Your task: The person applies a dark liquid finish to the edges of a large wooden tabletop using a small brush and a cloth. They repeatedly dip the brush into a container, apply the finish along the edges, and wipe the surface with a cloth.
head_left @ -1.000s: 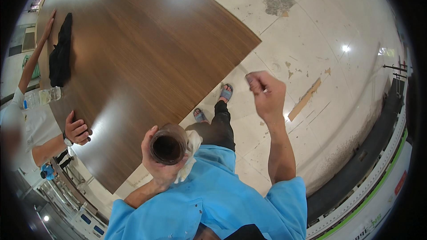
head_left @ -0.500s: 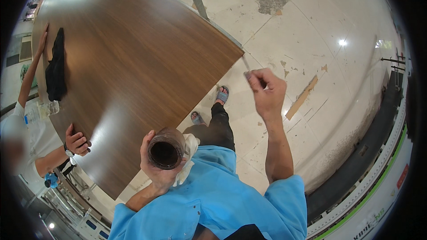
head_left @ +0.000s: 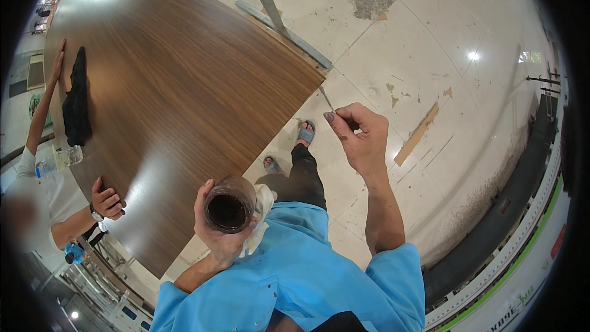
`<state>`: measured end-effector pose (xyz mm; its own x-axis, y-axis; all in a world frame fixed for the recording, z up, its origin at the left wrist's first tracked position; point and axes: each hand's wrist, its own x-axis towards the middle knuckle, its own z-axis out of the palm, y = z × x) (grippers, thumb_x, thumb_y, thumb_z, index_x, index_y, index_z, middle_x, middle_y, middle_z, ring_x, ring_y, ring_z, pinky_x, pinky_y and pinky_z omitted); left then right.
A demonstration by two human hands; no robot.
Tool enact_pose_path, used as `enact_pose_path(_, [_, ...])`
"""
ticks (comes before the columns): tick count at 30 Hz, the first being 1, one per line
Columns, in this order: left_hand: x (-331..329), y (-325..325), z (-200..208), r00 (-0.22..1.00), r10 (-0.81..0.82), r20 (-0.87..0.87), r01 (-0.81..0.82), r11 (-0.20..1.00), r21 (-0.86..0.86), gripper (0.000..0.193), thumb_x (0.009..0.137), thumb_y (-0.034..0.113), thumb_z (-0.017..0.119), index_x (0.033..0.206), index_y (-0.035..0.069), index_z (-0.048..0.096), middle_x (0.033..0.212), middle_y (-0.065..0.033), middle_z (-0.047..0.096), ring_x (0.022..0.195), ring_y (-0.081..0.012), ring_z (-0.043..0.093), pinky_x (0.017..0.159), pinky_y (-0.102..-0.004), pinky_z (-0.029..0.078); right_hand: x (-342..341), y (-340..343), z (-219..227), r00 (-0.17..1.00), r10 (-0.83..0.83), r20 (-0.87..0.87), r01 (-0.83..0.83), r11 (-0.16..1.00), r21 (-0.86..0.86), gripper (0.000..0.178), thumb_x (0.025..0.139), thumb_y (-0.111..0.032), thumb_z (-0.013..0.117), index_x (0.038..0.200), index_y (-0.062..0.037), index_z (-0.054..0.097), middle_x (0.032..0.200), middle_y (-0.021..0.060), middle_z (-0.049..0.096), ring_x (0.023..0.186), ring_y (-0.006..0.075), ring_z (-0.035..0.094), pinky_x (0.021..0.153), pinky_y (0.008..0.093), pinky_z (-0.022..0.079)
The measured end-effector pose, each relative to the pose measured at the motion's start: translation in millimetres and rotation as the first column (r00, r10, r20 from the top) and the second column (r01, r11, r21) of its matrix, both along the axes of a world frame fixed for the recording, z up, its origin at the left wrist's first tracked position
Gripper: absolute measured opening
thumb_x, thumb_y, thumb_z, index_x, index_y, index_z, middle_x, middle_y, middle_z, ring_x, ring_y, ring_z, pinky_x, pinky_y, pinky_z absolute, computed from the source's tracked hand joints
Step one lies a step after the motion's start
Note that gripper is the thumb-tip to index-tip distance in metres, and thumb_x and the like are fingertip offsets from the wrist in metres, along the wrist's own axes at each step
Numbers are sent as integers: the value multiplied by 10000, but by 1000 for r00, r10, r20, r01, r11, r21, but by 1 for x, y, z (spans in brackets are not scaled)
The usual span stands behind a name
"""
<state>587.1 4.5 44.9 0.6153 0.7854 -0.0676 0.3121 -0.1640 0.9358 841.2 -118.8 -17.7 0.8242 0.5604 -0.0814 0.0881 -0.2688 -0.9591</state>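
Note:
In my left hand [head_left: 222,248] is a round glass jar [head_left: 244,185] with dark brown liquid inside, its mouth facing up. A crumpled white cloth [head_left: 264,204] is tucked against the jar's right side. My right hand [head_left: 367,140] pinches a thin brush [head_left: 327,98] between thumb and fingers; the thumb is stained dark. The brush's tip is at the near right corner of a large wood-grain panel [head_left: 196,98], and whether it touches cannot be made out.
Across the panel, a person's hand [head_left: 108,200] rests at its edge, the other arm reaching along the far left side. A black cloth [head_left: 76,101] lies on the panel. Metal bars [head_left: 289,38] support its right edge. A cardboard strip [head_left: 416,135] lies on the floor; a long machine [head_left: 510,258] borders the right.
The panel's near right corner has shifted left, baring more of the metal bar. My right hand has moved left and slightly nearer, with the brush at the corner. My left hand stays put.

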Motion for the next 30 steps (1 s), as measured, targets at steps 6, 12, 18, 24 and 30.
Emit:
enact_pose_path(6, [1, -2, 1, 1000, -9, -5, 9, 1000, -20, 972, 600, 102, 898, 1412, -27, 379, 1226, -138, 566, 1109, -228, 591, 979, -339, 476, -1, 3, 1, 997, -43, 65, 42, 999, 18, 146, 837, -76, 752, 768, 8, 655, 626, 37, 597, 544, 74, 496, 523, 232, 408])
enact_pose_path(12, [0, -2, 2, 1000, 10, 0, -10, 999, -42, 967, 598, 91, 897, 1408, -26, 382, 1221, -135, 568, 1106, -227, 593, 977, -339, 478, -4, 4, 4, 999, -51, 7, 50, 997, 58, 87, 841, -55, 695, 777, -5, 664, 640, 83, 613, 543, 148, 571, 508, 288, 432])
enact_pose_path(18, [-2, -1, 1, 999, -1, 42, 3, 999, -48, 964, 597, 87, 899, 1403, -34, 383, 1219, -136, 576, 1110, -227, 596, 976, -338, 481, -7, 4, 2, 968, 191, 164, -209, 973, 97, 131, 900, -81, 657, 808, 13, 666, 643, 78, 622, 496, 166, 583, 470, 278, 425])
enact_pose_path(24, [-4, -1, -1, 999, -19, 48, 19, 1000, -5, 964, 595, 93, 907, 1395, -41, 388, 1208, -139, 588, 1106, -220, 603, 972, -335, 482, -13, 8, 0, 990, 138, 40, -139, 990, 0, 101, 851, -55, 702, 788, 14, 664, 629, 78, 625, 546, 137, 584, 513, 266, 435])
enact_pose_path(30, [-8, 0, 2, 1000, -5, 27, 5, 1000, -8, 958, 598, 90, 908, 1395, -41, 391, 1213, -139, 586, 1105, -218, 605, 969, -331, 486, -23, 9, -3, 993, 21, -120, -15, 999, 49, 130, 811, -94, 744, 761, -3, 666, 626, 86, 621, 554, 181, 584, 521, 298, 435])
